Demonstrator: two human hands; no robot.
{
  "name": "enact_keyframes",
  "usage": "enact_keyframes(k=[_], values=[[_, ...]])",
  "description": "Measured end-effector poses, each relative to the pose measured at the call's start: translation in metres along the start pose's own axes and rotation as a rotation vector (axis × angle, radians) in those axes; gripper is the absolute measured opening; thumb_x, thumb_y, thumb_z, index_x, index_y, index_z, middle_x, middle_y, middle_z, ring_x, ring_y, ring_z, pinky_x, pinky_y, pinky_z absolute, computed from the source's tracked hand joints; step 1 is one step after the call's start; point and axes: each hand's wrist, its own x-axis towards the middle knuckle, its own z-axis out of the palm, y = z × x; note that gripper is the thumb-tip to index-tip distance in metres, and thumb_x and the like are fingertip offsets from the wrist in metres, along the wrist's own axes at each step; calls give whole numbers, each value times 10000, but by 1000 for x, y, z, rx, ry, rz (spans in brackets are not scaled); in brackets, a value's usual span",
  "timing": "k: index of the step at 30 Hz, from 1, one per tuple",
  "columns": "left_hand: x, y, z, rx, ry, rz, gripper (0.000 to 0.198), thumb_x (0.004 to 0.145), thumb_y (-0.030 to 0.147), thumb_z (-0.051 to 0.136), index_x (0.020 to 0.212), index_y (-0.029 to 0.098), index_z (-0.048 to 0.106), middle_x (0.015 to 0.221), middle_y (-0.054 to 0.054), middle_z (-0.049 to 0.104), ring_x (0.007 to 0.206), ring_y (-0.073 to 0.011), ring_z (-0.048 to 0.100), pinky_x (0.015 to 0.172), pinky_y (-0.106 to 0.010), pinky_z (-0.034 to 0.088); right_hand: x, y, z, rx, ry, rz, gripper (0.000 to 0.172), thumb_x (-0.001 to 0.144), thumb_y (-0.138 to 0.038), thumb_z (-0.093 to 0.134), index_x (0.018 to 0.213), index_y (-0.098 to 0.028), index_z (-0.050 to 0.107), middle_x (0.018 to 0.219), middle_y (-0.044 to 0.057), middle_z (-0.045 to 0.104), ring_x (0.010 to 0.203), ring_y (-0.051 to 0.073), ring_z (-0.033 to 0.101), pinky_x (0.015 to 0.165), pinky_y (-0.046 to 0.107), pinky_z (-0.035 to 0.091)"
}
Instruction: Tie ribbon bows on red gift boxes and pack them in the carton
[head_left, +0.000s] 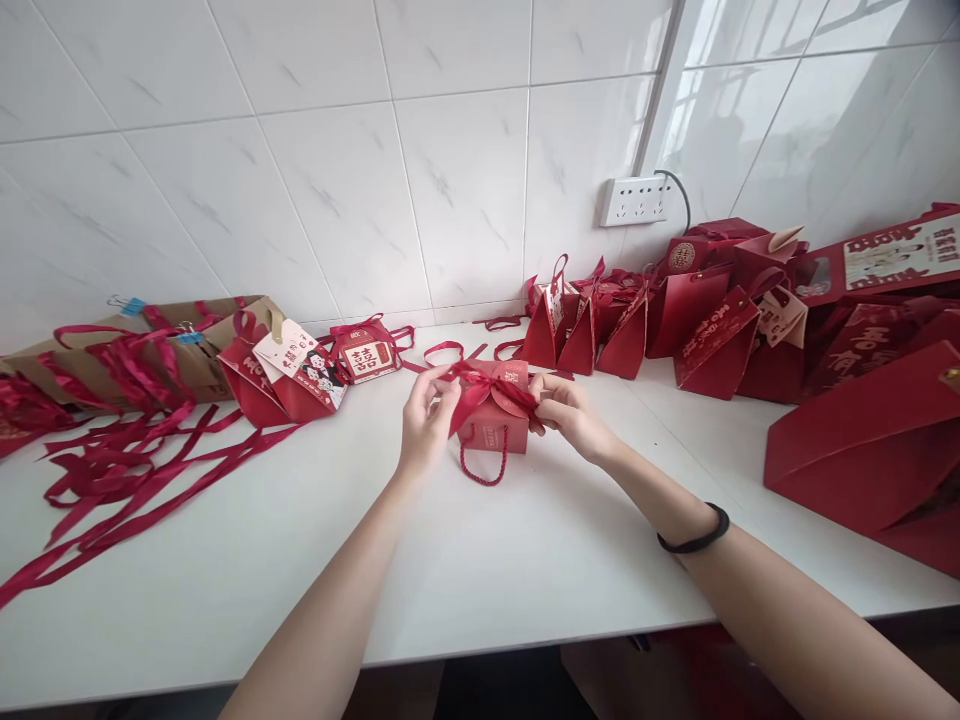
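A small red gift box with a cord handle stands on the white table in the middle. A red ribbon runs across its top, with loops trailing behind it. My left hand pinches the ribbon at the box's left side, fingers closed. My right hand pinches the ribbon at the box's right side, fingers closed too. A black band sits on my right wrist.
Loose red ribbons lie in a heap at the left beside a brown cardboard piece and red boxes with tags. Several red gift bags crowd the back right corner. A larger red bag lies at the right. A wall socket hangs above.
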Motion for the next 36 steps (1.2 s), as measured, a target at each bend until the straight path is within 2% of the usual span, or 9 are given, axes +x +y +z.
enact_keyframes(k=[4,8,11,14,20,24,30,33,36], values=[[2,5,-4,-35,-74,-58,358,767,418,627,1041,188,608,638,21,527,597,-117,496,579,-226,411,0,3,-5,-34,-73,-2,50,582,-145,461,558,-189,453,508,-46,410,482,96,408,486,247,285],[2,6,-2,6,-140,-184,243,758,412,623,807,174,612,597,26,519,445,-78,411,388,-193,298,1,3,-2,-28,28,42,208,740,-273,530,584,-199,415,516,-58,367,472,90,386,491,250,317],[1,2,0,-76,-90,-254,241,769,416,586,732,181,550,508,55,439,372,-66,358,332,-183,239,2,1,3,-59,76,102,390,795,-462,559,575,-207,361,524,-61,350,458,90,395,480,254,335],[1,-5,0,-118,-41,-248,278,809,445,503,700,189,501,463,69,388,340,-71,340,330,-190,237,3,2,2,-150,149,99,440,795,-554,539,582,-205,374,523,-63,344,456,88,398,488,254,343],[9,-29,1,10,196,-196,378,837,237,474,509,178,297,440,68,276,419,-51,285,411,-183,233,8,25,-20,-369,480,39,373,817,-502,497,593,-211,435,475,-48,435,464,110,433,510,260,358],[6,-37,-1,79,326,-296,407,902,190,401,511,177,289,454,74,243,416,-49,254,413,-187,230,9,39,-33,-389,531,135,333,785,-386,508,520,-218,397,423,-38,430,432,107,413,482,263,343],[-38,-15,2,172,199,-369,416,959,380,345,734,101,557,625,28,471,535,-64,487,481,-174,403,-5,37,-29,-359,545,176,247,731,-312,504,530,-235,383,394,-59,366,396,110,382,441,276,331],[-78,11,10,209,84,-346,407,958,381,348,727,115,553,626,26,478,527,-59,468,481,-175,398,-20,34,-23,-369,522,174,232,719,-302,503,532,-238,382,391,-64,350,381,105,358,426,280,322],[-141,36,16,229,-70,-256,444,936,353,344,552,149,435,515,36,344,479,-62,405,462,-192,323,-35,33,-19,-417,476,153,248,725,-321,495,526,-239,370,407,-55,361,383,104,355,424,287,326]])
